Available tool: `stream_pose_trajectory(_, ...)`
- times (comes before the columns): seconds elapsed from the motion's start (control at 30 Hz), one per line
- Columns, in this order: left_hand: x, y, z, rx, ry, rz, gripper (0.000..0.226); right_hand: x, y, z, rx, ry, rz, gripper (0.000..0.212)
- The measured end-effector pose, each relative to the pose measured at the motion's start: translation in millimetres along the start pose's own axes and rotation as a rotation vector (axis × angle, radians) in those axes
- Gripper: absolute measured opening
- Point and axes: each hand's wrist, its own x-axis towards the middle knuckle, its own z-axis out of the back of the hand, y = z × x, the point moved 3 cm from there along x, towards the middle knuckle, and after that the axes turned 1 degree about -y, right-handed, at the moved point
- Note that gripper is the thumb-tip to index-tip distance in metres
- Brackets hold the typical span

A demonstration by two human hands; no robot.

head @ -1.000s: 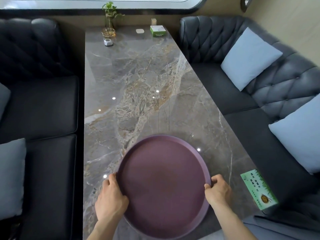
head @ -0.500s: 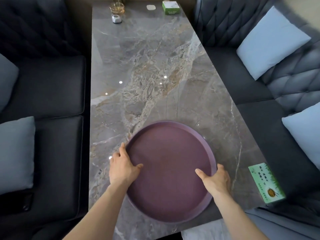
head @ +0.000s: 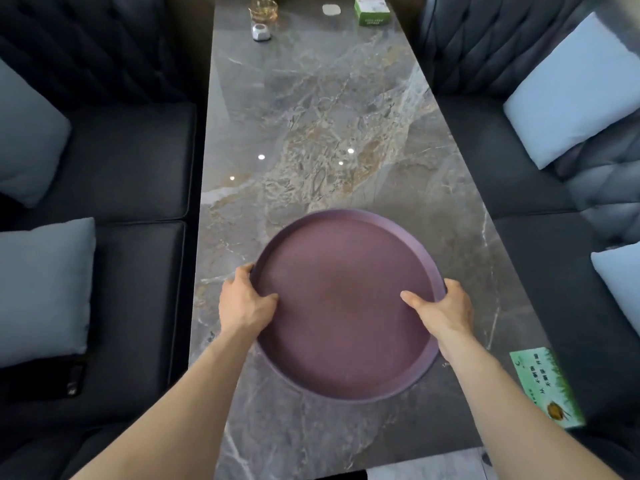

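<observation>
A round purple tray (head: pixel 346 306) with nothing in it lies on the near half of a long grey marble table (head: pixel 311 116). My left hand (head: pixel 244 301) grips its left rim, thumb inside the tray and fingers curled under the edge. My right hand (head: pixel 443 311) grips the right rim the same way, thumb lying on the tray's floor. Both forearms reach in from the bottom of the view.
A green card (head: pixel 543 389) lies at the table's near right corner. At the far end stand a glass vase (head: pixel 263 10), a small silver object (head: pixel 261 32), a white disc (head: pixel 330 9) and a green box (head: pixel 372 10). Dark sofas with pale blue cushions (head: pixel 575 88) flank the table.
The tray has slid farther up the table away from the near edge. My thumbs have come over the rim onto the tray, and my arms stretch out more.
</observation>
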Motion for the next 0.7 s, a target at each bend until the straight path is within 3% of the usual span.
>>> stream_pose_trajectory(0.5, -18.7, -123.6, 146.8, -0.334, -0.336, -0.158, 0.052, -26.8, 167.2, 86.9, 0.194, -0.051, 0.239, 0.096)
stream_pose_trajectory(0.57, -25.5, -135.0, 166.5, -0.366, -0.356, -0.179, 0.052, -40.4, 187.3, 102.3, 0.225, -0.059, 0.276, 0.086)
stream_pose_trajectory(0.7, -41.8, -155.8, 203.9, -0.435, -0.378, -0.21, 0.055, -71.3, 220.8, 136.1, 0.269, -0.081, 0.363, 0.034)
